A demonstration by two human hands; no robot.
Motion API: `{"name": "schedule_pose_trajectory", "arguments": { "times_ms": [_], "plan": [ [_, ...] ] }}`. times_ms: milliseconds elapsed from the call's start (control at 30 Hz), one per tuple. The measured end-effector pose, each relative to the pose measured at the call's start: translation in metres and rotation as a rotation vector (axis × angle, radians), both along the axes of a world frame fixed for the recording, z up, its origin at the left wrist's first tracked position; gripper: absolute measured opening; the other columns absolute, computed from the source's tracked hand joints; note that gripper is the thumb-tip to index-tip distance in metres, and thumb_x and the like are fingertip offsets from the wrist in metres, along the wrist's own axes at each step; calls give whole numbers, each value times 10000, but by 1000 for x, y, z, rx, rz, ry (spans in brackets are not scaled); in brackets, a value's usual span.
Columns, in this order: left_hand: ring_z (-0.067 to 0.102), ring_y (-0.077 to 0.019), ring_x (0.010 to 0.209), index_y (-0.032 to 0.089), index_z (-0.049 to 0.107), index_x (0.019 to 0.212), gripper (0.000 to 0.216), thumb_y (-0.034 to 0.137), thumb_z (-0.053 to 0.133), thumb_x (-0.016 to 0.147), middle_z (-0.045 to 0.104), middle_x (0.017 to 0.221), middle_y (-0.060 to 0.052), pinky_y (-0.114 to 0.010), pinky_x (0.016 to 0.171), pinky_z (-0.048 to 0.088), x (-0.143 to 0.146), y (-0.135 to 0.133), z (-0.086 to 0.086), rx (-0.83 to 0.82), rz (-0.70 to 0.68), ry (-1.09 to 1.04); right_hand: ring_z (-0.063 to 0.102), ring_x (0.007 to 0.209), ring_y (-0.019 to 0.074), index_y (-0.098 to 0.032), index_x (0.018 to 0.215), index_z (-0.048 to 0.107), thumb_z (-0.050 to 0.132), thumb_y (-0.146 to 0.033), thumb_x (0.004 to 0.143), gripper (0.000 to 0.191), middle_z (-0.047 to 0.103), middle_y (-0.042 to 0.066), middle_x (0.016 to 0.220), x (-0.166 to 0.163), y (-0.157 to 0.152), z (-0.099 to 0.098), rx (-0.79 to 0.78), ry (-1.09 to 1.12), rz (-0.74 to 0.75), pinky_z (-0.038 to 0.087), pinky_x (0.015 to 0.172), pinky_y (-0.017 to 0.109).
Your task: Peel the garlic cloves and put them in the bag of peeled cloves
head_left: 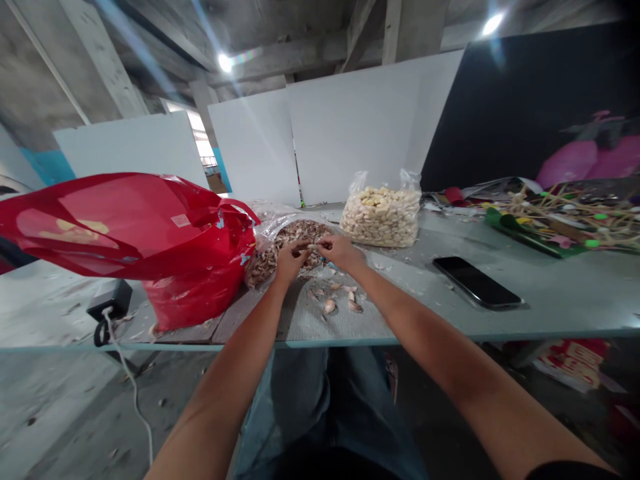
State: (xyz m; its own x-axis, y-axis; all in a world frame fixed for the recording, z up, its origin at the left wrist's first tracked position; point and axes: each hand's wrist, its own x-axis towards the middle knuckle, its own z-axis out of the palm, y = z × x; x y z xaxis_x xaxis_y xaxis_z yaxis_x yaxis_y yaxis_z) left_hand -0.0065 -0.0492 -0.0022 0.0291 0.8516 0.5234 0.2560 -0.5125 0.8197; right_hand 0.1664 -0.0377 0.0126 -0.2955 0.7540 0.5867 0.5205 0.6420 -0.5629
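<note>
My left hand (291,259) and my right hand (339,252) meet over the table, fingers pinched together on a small garlic clove (312,247) between them. Just behind them lies an open clear bag of garlic skins and unpeeled cloves (280,241). A clear bag full of peeled white cloves (381,215) stands further back on the right. Several loose cloves and skins (336,299) lie on the table under my wrists.
A big red plastic bag (150,240) fills the table's left part. A black phone (477,282) lies flat at the right. A black charger with white cable (107,303) sits at the left edge. Craft sticks and coloured clutter (565,220) are at far right. White boards stand behind.
</note>
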Motion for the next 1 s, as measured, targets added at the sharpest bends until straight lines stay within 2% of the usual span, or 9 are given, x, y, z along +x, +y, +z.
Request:
{"name": "schedule_pose_trajectory", "arguments": {
  "times_ms": [200, 400, 700, 900, 1000],
  "plan": [
    [550, -98, 491, 152, 732, 951, 373, 407, 732, 678, 700, 738, -40, -208, 457, 427, 1, -3, 1, 29, 25, 48, 553, 625, 135, -135, 776, 722, 599, -225, 755, 154, 678, 30, 678, -4, -5, 3, 14, -21, -101, 371, 602, 236],
    [568, -108, 530, 159, 736, 916, 357, 411, 739, 663, 699, 737, -38, -210, 479, 436, 4, -3, 1, 62, 50, 35, 566, 608, 140, -151, 713, 676, 608, -208, 687, 92, 642, 20, 609, -13, -6, 2, -33, 69, -177, 396, 581, 228],
    [562, -102, 493, 135, 694, 941, 445, 424, 770, 611, 689, 727, -24, -258, 505, 496, 12, 2, -1, -93, -82, -263, 532, 440, 104, -171, 697, 567, 607, -226, 634, 93, 569, -49, 523, -13, 14, -9, -425, 547, 71, 478, 474, 222],
    [543, -78, 486, 145, 653, 1040, 525, 407, 793, 607, 649, 706, 7, -232, 489, 459, 10, 1, -3, -274, -227, -443, 498, 428, 93, -177, 691, 553, 600, -215, 630, 85, 547, -60, 502, -13, 9, -6, -462, 664, 157, 503, 457, 233],
    [526, -68, 473, 176, 624, 1115, 559, 417, 781, 635, 611, 671, 32, -218, 473, 446, 11, -4, 0, -315, -248, -447, 508, 450, 93, -183, 682, 540, 587, -235, 653, 76, 560, -53, 519, -12, 1, -1, -501, 684, 227, 511, 465, 234]
  ]
}}
